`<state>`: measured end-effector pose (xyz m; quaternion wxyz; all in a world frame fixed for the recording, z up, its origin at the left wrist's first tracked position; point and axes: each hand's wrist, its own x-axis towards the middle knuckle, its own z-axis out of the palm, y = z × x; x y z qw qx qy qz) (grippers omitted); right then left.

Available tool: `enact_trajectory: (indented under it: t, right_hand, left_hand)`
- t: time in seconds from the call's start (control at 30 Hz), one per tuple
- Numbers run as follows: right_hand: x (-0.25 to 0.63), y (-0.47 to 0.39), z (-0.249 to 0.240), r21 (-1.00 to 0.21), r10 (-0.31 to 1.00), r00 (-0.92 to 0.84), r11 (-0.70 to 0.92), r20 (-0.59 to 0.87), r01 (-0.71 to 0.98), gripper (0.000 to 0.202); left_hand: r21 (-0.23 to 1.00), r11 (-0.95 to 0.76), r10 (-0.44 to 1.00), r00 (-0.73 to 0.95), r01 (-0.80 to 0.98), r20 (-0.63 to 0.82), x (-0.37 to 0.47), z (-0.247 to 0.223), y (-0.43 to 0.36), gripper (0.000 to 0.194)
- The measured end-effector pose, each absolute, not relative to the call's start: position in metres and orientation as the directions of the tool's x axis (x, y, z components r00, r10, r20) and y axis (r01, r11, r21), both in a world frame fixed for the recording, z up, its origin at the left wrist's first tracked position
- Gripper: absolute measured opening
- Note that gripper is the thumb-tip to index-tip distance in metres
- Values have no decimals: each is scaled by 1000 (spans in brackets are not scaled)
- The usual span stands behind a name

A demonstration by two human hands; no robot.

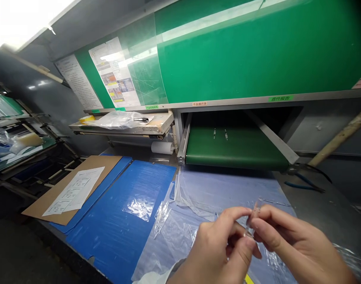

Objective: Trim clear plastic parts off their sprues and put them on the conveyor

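We've a grey wall (109, 79) behind, w/ a long green board (245, 59) across the top, a white shelf w/ worn edges (159, 126) below on the L, a dark green conveyor belt (236, 150) in an opening, plus a v. bright white light (23, 19) upper L.

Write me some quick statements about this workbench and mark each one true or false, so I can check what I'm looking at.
1. The left hand and right hand meet at a small clear piece. True.
2. The pliers lie on the green conveyor belt. False: they lie on the grey tabletop, to the right of the belt.
3. Two small parts rest on the conveyor belt. True.
4. The printed paper is underneath the brown cardboard sheet. False: it lies on top.
5. A clear plastic bag lies on the shelf. True.
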<state>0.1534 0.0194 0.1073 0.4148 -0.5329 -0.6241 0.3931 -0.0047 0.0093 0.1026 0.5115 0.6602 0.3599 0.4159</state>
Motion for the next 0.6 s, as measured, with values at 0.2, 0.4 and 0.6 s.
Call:
enact_trajectory:
  t: [0.2, 0.4, 0.6]
  right_hand:
    - [164, 34, 2, -789, 943, -124, -181, -309, 587, 39]
    - [117, 18, -88, -581, 871, -145, -180, -469, 794, 29]
    - [123, 5, -94, -423, 860, -133, -102, -492, 900, 35]
  left_hand:
    - [929, 72, 994, 54, 362, -98, -53, 23, 17, 43]
    - [747, 181, 971, 5, 640, -239, -79, -73, -5, 29]
    - [696, 193, 964, -2, 692, -265, -53, -91, -12, 41]
